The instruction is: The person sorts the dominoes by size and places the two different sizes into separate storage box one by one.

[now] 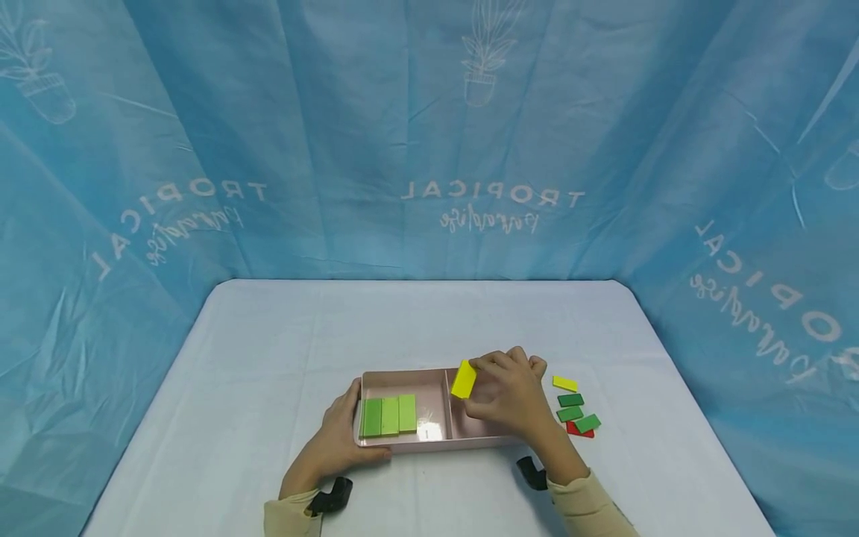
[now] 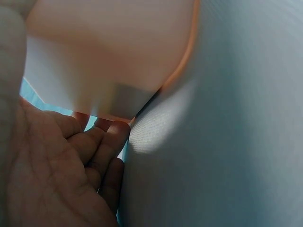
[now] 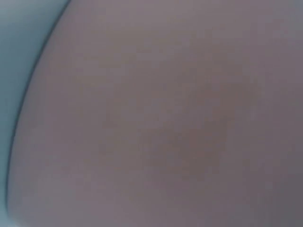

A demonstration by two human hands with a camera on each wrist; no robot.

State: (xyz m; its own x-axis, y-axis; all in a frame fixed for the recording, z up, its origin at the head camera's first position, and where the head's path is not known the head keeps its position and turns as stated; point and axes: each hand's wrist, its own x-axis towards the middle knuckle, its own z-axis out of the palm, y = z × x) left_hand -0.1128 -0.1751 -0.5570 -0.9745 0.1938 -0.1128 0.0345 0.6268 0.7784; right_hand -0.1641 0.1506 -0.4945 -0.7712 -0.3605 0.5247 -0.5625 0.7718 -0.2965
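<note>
A pink two-compartment box (image 1: 432, 391) lies on the white table. My left hand (image 1: 341, 432) grips its left end, thumb along the front side. In the left wrist view, fingertips of the left hand (image 2: 71, 156) touch the lower edge of the box wall (image 2: 104, 61). Three green tiles (image 1: 389, 416), two of them lighter, stand side by side in the left compartment. Over the divider, my right hand (image 1: 513, 391) pinches a yellow tile (image 1: 464, 380), held tilted above the box. The right hand hides much of the right compartment. Only a blurred pinkish surface (image 3: 156, 104) fills most of the right wrist view.
Right of the box lie a yellow tile (image 1: 565, 383), several green tiles (image 1: 570, 413) and red (image 1: 582, 430) partly under one of them. The white table (image 1: 268, 335) is bounded by a blue printed curtain (image 1: 349, 149) at the back and both sides.
</note>
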